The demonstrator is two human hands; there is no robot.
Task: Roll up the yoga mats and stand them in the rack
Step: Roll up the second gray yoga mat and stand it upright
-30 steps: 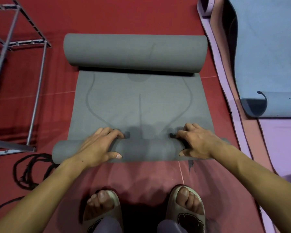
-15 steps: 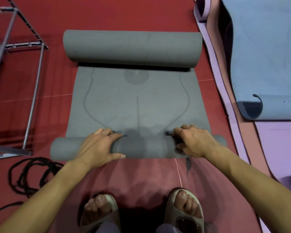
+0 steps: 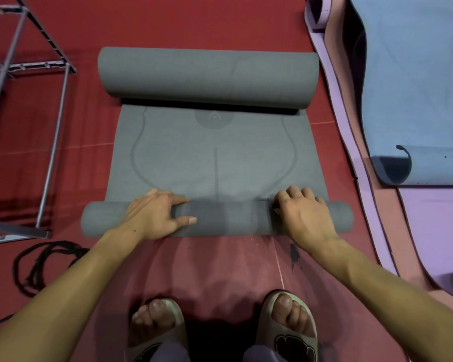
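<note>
A grey yoga mat [image 3: 215, 158] lies on the red floor, with a thick roll [image 3: 207, 77] at its far end and a thinner roll [image 3: 228, 218] at its near end. My left hand [image 3: 154, 212] grips the near roll left of centre, fingers curled over its top and thumb along its near side. My right hand [image 3: 302, 212] grips the same roll right of centre, fingers curled over it. A grey metal rack [image 3: 24, 74] stands at the left. My two feet in sandals stand just behind the near roll.
A blue mat [image 3: 416, 87] with a curled near end lies at the right on a pink mat and a purple mat [image 3: 434, 231]. A black cord [image 3: 37, 265] coils on the floor at the left, near the rack's foot.
Both hands have rolled the near roll a little farther along the mat. The flat stretch between the two rolls is shorter, and the camera has tilted slightly.
</note>
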